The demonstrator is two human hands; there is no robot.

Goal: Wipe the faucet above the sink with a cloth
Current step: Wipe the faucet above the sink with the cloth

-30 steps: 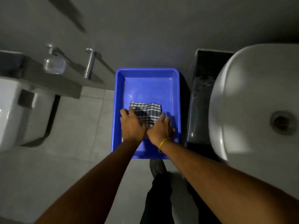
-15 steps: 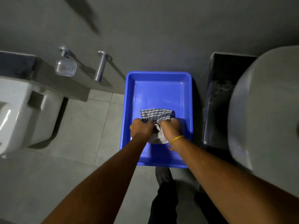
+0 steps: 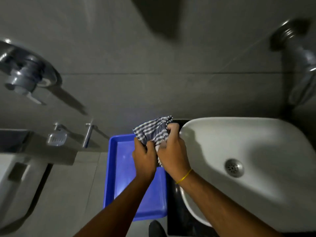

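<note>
Both hands hold a grey-and-white checked cloth up in the air, just left of the white sink. My left hand grips its lower left part. My right hand, with a yellow band on the wrist, grips its right side close to the sink's rim. The chrome faucet juts from the grey wall at the upper right, above the sink and far from the cloth. The sink's drain shows in the basin.
A blue plastic tray lies on the floor below my hands. A wall valve sticks out at the left, with a soap holder and a chrome bar beneath. A white toilet stands at the lower left.
Both hands closed on the cloth in the blue tray and lifted it up and to the right, beside the sink. The view tilted up, bringing the faucet into sight.
</note>
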